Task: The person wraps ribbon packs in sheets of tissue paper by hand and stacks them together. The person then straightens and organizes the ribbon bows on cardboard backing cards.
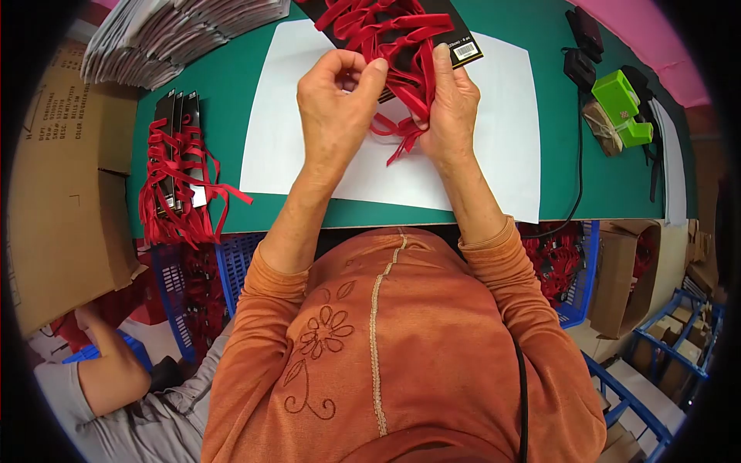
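Over a white paper sheet (293, 147), a black card (461, 58) with a white barcode label is held up at a tilt. Red velvet ribbon bows (405, 35) cover it, and loose ribbon ends dangle below. My right hand (451, 112) grips the card's lower right edge, thumb in front and fingers behind. At the card's lower left, my left hand (336, 108) has its thumb and forefinger curled together at the red ribbon; the fingertips are partly hidden.
Several similar carded red bows (181, 166) lie on the green table (224, 116) at left. Stacked grey sheets (166, 38), a cardboard box (69, 185) and a green tape dispenser (621, 108) surround the work. Below are blue baskets (579, 278); another person's arm (112, 359) shows lower left.
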### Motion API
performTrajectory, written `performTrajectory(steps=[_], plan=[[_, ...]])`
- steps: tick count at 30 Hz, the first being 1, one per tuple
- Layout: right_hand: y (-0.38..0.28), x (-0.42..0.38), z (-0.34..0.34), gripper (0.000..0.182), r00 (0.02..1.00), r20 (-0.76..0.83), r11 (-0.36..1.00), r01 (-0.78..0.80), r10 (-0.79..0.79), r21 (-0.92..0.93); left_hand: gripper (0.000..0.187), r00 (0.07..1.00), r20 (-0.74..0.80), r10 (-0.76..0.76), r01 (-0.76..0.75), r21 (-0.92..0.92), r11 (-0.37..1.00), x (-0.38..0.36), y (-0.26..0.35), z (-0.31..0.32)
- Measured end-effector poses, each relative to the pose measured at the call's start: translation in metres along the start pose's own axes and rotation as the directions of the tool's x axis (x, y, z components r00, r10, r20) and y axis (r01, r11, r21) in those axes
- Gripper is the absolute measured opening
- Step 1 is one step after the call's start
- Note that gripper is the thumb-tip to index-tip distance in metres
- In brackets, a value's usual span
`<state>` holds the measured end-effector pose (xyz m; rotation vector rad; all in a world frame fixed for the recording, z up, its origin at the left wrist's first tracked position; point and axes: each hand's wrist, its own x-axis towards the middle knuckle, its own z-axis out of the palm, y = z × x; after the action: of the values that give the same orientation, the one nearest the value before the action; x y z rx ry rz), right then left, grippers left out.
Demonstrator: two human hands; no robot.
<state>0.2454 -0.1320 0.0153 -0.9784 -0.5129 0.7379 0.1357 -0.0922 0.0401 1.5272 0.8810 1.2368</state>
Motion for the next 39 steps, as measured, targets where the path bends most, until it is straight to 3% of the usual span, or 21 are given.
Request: performTrajectory(steps=[2,7,12,17,21,27,29,31,32,36,38,39], plan=[[-0.002,0.001,-0.002,0.033,1.000,-0.015,1.000,-0.014,0.015,0.018,0.012,0.996,0.041,-0.076,0.079,-0.084,0.993,0.002,0.004,-0.003],[-0.005,0.001,-0.002,0.033,0.996,-0.026,0.992,-0.078,0.081,0.102,0.012,0.998,0.054,0.029,-0.031,0.045,0.999,0.001,0.009,-0.014],[-0.004,0.003,-0.008,0.033,0.983,0.030,0.966,-0.182,0.180,0.182,0.012,0.990,-0.088,0.109,-0.099,0.111,0.989,-0.007,-0.003,-0.008],[-0.004,0.005,-0.011,0.034,0.988,0.045,0.972,-0.156,0.150,0.177,0.012,0.998,-0.017,0.058,-0.057,0.055,0.997,-0.017,-0.011,0.001],[-0.002,0.006,-0.008,0.036,0.994,-0.061,0.987,-0.081,0.091,0.142,0.010,0.997,0.005,-0.075,0.075,0.008,0.997,-0.037,0.006,0.007],[-0.004,0.002,-0.003,0.037,0.996,-0.047,0.974,-0.070,0.082,0.215,0.012,0.999,0.036,-0.020,0.021,-0.021,1.000,-0.053,-0.007,0.020],[-0.010,-0.002,0.003,0.036,0.995,-0.049,0.974,-0.078,0.091,0.213,0.012,0.941,0.106,-0.322,0.338,-0.200,0.920,-0.049,-0.005,0.019],[-0.013,-0.004,0.006,0.036,0.994,-0.050,0.974,-0.086,0.099,0.210,0.012,0.789,0.224,-0.572,0.613,-0.341,0.713,-0.046,-0.004,0.018],[-0.013,-0.004,0.005,0.036,0.994,-0.049,0.974,-0.086,0.098,0.211,0.012,0.790,0.223,-0.571,0.612,-0.340,0.714,-0.046,-0.004,0.017],[-0.010,-0.003,-0.006,0.034,0.996,0.017,0.995,-0.086,0.085,0.047,0.014,0.793,0.316,-0.521,0.579,-0.122,0.807,-0.046,-0.005,0.013],[-0.008,-0.002,-0.007,0.034,0.998,0.030,0.998,-0.058,0.057,0.020,0.014,0.725,0.448,-0.524,0.526,0.131,0.840,-0.039,0.007,0.000],[-0.008,-0.001,-0.008,0.033,0.999,0.043,1.000,-0.023,0.023,-0.005,0.014,0.724,0.451,-0.521,0.524,0.131,0.841,-0.034,0.014,-0.004]])
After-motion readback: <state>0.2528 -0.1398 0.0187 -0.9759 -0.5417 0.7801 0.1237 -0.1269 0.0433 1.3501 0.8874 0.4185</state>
